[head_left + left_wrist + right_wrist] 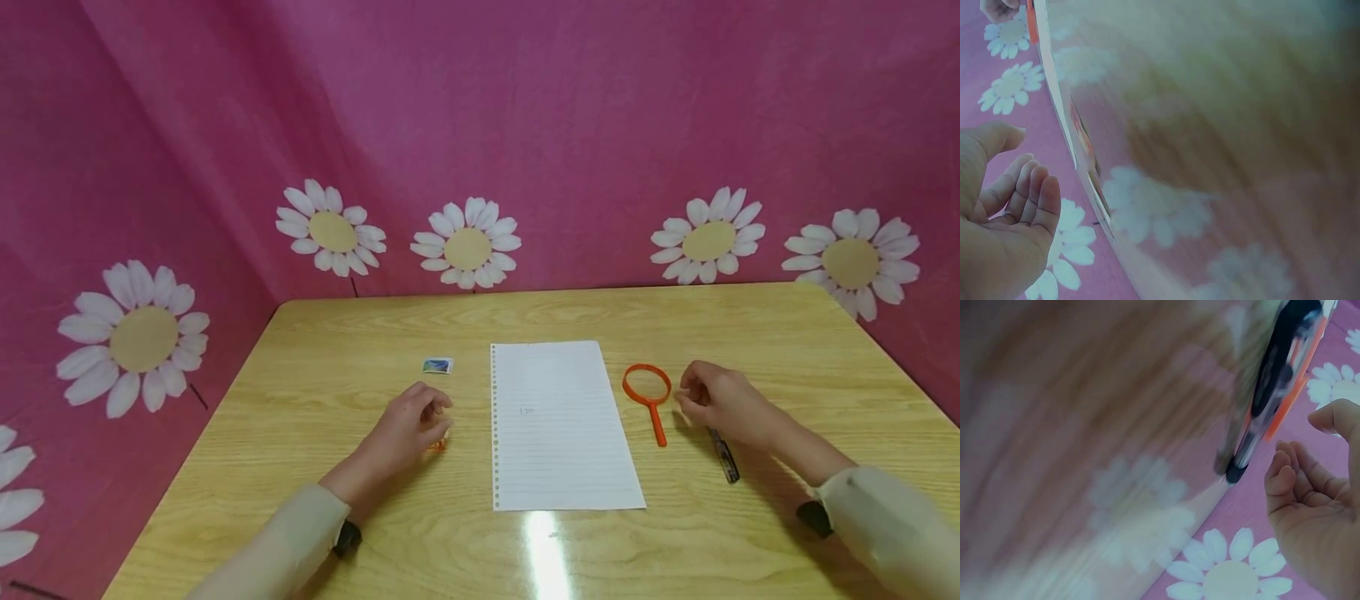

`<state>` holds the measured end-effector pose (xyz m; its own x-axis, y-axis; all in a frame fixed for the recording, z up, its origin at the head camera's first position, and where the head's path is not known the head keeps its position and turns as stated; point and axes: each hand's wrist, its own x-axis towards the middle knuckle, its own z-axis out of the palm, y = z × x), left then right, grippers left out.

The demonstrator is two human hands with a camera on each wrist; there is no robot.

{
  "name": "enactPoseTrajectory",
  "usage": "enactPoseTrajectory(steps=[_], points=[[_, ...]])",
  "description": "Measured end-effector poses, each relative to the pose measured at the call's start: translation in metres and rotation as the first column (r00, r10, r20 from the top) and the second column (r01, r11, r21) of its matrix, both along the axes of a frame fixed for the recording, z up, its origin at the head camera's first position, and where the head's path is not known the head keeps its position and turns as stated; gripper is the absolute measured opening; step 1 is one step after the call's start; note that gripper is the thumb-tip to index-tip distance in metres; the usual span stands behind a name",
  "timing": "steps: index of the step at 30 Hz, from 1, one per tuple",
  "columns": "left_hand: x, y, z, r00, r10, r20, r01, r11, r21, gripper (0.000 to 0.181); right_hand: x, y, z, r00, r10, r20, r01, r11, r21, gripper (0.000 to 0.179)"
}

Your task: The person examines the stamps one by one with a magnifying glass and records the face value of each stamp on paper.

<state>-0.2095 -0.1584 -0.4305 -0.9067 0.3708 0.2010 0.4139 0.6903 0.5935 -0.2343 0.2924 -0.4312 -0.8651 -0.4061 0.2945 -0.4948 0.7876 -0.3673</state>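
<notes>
My left hand (405, 423) hovers over the table left of the paper, fingers loosely curled with nothing between them. Partly hidden behind its thumb lies a small orange thing (438, 445), too small to make out. Beyond the fingertips is a small picture stamp (438, 366) with a white border. On the right, my right hand (729, 406) is held above the far end of a black and clear pen (727, 461). Its fingers are loosely bent, and the right wrist view shows the pen (1272, 369) lying on the table, apart from the hand (1316, 506).
A lined sheet of paper (562, 450) with punched holes along its left edge and a little handwriting lies mid-table. Between it and the right hand is an orange magnifying glass (658, 427). The wooden table (360, 333) backs onto a pink flowered cloth (570, 150).
</notes>
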Motion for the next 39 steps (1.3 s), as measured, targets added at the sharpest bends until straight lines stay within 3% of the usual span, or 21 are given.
enactPoseTrajectory(steps=[5, 12, 18, 25, 34, 39], points=[[-0.007, -0.008, 0.000, 0.999, 0.037, -0.007, -0.037, 0.999, -0.008, 0.020, 0.006, -0.009, -0.001, 0.999, 0.009, -0.035, -0.009, 1.000, -0.007, 0.017], [-0.016, -0.016, 0.001, 0.997, 0.081, -0.005, -0.081, 0.996, -0.041, 0.021, 0.012, -0.017, 0.003, 0.998, -0.014, 0.066, 0.016, 1.000, -0.025, 0.016], [-0.024, -0.023, 0.001, 0.995, 0.101, 0.014, -0.100, 0.993, -0.056, 0.022, 0.018, -0.023, 0.002, 0.998, 0.002, 0.060, -0.001, 1.000, -0.016, 0.020], [-0.031, -0.028, 0.001, 0.994, 0.108, 0.015, -0.106, 0.991, -0.076, 0.023, 0.027, -0.029, 0.001, 0.993, 0.014, 0.117, -0.011, 0.999, -0.030, 0.026], [-0.037, -0.032, 0.000, 0.996, 0.080, 0.041, -0.076, 0.992, -0.097, 0.023, 0.036, -0.032, -0.001, 1.000, 0.022, 0.021, -0.022, 1.000, 0.015, 0.031], [-0.039, -0.034, -0.001, 0.997, 0.070, 0.037, -0.065, 0.991, -0.120, 0.023, 0.039, -0.034, -0.001, 0.999, 0.014, 0.043, -0.015, 0.999, 0.041, 0.032]])
